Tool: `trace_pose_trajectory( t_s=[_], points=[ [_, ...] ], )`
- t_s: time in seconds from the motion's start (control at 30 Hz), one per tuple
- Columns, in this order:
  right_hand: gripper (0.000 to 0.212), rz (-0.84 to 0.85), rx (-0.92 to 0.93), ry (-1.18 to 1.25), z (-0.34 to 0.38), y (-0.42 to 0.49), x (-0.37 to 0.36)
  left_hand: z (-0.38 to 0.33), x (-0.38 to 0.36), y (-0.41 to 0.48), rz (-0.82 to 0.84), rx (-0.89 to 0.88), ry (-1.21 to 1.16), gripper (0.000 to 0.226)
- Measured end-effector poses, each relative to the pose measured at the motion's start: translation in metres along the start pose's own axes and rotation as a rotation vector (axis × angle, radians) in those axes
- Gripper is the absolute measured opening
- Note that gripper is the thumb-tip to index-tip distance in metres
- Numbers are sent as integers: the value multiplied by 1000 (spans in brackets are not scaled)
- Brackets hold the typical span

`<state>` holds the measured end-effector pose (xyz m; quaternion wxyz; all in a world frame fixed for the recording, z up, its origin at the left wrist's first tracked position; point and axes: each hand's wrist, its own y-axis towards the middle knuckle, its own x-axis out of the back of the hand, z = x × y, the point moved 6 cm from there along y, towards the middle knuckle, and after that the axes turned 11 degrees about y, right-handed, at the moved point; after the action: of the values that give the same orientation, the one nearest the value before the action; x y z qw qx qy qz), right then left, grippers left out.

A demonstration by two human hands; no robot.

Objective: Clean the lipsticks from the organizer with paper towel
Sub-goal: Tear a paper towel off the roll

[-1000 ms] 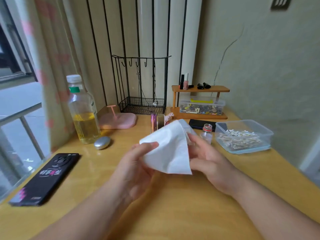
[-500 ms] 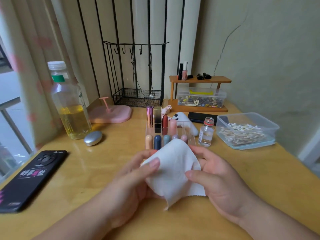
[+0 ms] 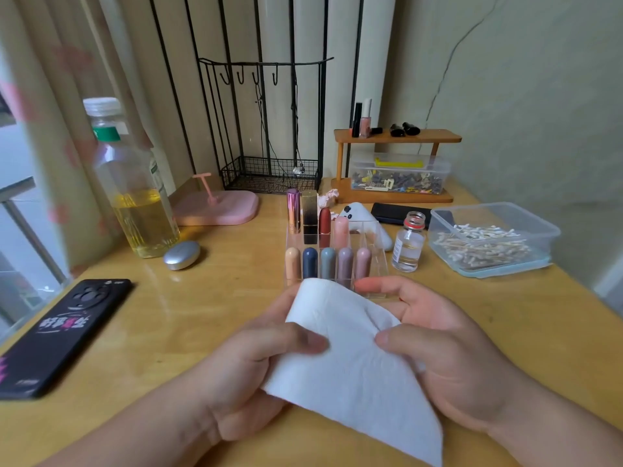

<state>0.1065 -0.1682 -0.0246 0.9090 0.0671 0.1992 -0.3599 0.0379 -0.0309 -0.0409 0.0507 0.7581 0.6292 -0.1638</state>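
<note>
Paper towel (image 3: 350,358) held above worktop (image 3: 168,318), pinched by left hand (image 3: 256,362) and right hand (image 3: 448,352). Lipsticks (image 3: 327,261) upright in clear organizer (image 3: 377,264), just beyond hands.

Clear plastic organizer (image 3: 376,261) upright, nine capped lipsticks (image 3: 325,227) standing inside, four in 12 o'clock row, five in 6 o'clock row, white creased paper towel (image 3: 350,365) at organizer's 6 o'clock

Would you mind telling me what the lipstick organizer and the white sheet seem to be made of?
The organizer looks like clear glossy acrylic: the lipsticks show through its walls. The sheet looks like soft matte paper towel: it drapes, creases, and seems faintly embossed.
</note>
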Motion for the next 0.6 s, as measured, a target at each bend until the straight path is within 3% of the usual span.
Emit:
trace_pose_trajectory(
  t_s=[0.13, 0.33, 0.53, 0.6],
  points=[
    [47, -35, -19, 7, 3, 0, 1, -4, 7, -1, -101, -71, 21, 65],
    [17, -70, -45, -100, 8, -2, 7, -7, 16, -1, -186, -73, -86, 65],
    [40, -156, 6, -351, 9, 2, 21, -7, 23, 2, -260, -69, -62, 65],
    [37, -162, 51, -435, 10, 3, 22, -7, 25, 2, -291, -79, -42, 62]
  ],
)
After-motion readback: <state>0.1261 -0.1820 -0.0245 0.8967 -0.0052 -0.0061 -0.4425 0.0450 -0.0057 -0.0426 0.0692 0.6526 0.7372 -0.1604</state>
